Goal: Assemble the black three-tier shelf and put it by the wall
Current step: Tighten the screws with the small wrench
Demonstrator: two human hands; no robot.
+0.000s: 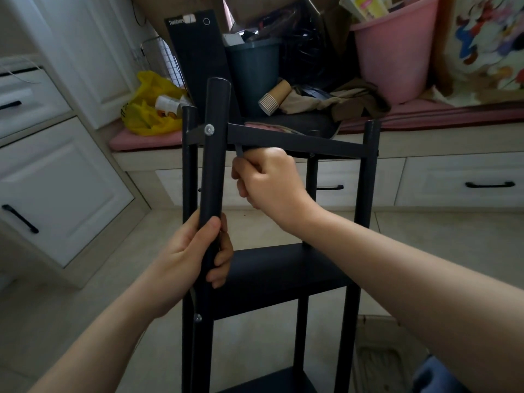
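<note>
A: Where's the shelf, and who has hold of it?

B: The black shelf (286, 275) stands upright on the pale floor (122, 245), right under both forearms. It has three flat matte tiers and four round tube posts. The left hand (192, 251) wraps the near post (213, 154) with the thumb laid over the front and the fingers curled round its right side. The forearm reaches up from the lower left.

A: And the other hand?

B: The right hand (272, 182) sits above and to the right of the left one, just below the top tier (300, 143). Its knuckles face up and its fingers are closed tight round a small flat grey tool (239, 151) — only the tip shows, poking up toward that tier.

A: Fasteners?

B: Two round silver ones. The upper screw (209, 129) is above and left of the right hand, where the near post meets the top tier. The lower screw (197, 317) is just below the left wrist.
</note>
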